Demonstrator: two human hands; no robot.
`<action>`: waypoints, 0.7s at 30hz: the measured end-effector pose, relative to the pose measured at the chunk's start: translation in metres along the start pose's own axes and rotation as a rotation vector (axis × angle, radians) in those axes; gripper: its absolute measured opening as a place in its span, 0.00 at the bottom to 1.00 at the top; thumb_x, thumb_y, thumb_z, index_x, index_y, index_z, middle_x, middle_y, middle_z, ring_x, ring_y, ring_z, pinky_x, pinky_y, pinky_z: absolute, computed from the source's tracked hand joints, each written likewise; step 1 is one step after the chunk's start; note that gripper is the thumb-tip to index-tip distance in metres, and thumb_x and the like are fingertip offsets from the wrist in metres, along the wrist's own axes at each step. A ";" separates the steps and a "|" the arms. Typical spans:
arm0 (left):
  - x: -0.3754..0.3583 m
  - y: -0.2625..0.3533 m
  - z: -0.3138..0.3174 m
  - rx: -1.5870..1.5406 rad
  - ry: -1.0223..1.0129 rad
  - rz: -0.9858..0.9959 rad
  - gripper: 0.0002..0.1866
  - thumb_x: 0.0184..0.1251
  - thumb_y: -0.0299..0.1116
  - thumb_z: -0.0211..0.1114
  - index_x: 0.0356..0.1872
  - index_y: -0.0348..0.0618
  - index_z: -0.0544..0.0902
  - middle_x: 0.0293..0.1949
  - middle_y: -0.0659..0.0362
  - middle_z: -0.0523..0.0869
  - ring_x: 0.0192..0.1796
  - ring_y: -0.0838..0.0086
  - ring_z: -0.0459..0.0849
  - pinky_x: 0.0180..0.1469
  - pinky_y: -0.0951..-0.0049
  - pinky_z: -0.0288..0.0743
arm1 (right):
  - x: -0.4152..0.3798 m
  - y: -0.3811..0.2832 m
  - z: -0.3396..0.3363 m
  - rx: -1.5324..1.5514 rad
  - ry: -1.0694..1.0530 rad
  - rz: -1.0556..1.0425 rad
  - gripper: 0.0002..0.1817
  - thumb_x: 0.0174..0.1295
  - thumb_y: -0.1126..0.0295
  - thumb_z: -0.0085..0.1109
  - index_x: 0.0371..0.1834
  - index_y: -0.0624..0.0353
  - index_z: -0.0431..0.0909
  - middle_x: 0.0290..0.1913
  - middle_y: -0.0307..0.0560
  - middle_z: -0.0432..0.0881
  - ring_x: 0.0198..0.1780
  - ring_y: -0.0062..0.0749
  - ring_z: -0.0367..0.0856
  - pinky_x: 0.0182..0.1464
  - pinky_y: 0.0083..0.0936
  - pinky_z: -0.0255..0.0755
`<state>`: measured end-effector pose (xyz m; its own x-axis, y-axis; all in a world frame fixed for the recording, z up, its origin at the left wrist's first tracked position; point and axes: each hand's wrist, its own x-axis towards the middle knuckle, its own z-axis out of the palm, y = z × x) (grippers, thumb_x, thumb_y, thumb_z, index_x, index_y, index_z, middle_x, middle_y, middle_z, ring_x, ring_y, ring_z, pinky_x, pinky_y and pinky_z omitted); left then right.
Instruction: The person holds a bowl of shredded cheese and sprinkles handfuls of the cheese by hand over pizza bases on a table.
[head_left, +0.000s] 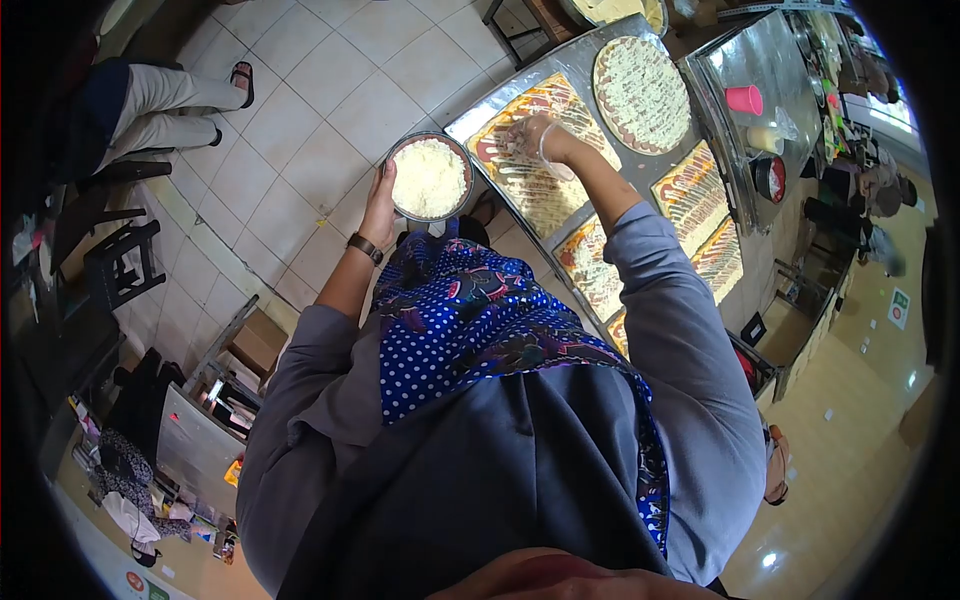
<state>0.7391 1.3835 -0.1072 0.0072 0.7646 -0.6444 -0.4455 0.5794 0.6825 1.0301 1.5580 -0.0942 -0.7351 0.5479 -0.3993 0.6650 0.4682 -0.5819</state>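
A round bowl of pale grated topping (430, 178) is held by its left side in my left hand (379, 208), out over the floor beside the table. My right hand (543, 140), in a clear glove, hovers over or touches a rectangular flatbread with sauce and pale shreds (545, 190); its fingers point down and are partly hidden. That flatbread lies on the metal table (626, 157). Behind it is a round flatbread covered in pale shreds (641, 95). Smaller rectangular ones (692, 198) with striped sauce lie to the right of my forearm.
Past the flatbreads, another metal surface holds a pink cup (743, 99), a pale container (765, 139) and a bowl with red contents (770, 180). A person in light trousers (165, 100) stands at left, near dark chairs (125, 255). Other people are at far right and lower left.
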 end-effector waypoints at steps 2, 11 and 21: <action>0.000 0.000 0.000 0.001 -0.010 0.019 0.39 0.71 0.63 0.48 0.71 0.43 0.60 0.67 0.52 0.68 0.69 0.66 0.68 0.64 0.61 0.69 | -0.008 0.011 0.013 0.120 0.011 0.149 0.16 0.49 0.71 0.63 0.43 0.59 0.85 0.41 0.55 0.86 0.40 0.44 0.84 0.45 0.32 0.76; -0.006 0.012 0.004 -0.002 -0.046 0.006 0.38 0.71 0.62 0.49 0.71 0.43 0.60 0.66 0.52 0.69 0.67 0.66 0.72 0.62 0.64 0.72 | -0.047 0.022 0.024 -0.100 0.024 0.358 0.11 0.55 0.71 0.62 0.41 0.57 0.85 0.36 0.54 0.86 0.36 0.43 0.83 0.43 0.31 0.76; -0.010 0.021 0.011 0.010 -0.086 -0.026 0.39 0.72 0.62 0.47 0.72 0.42 0.59 0.69 0.54 0.68 0.70 0.68 0.68 0.68 0.64 0.66 | -0.063 0.032 0.015 0.335 0.190 0.289 0.12 0.55 0.71 0.58 0.42 0.58 0.85 0.37 0.53 0.87 0.33 0.39 0.84 0.38 0.30 0.76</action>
<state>0.7392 1.3911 -0.0822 0.0959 0.7702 -0.6305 -0.4354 0.6021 0.6692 1.0958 1.5280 -0.0987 -0.4686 0.7545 -0.4595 0.7362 0.0460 -0.6752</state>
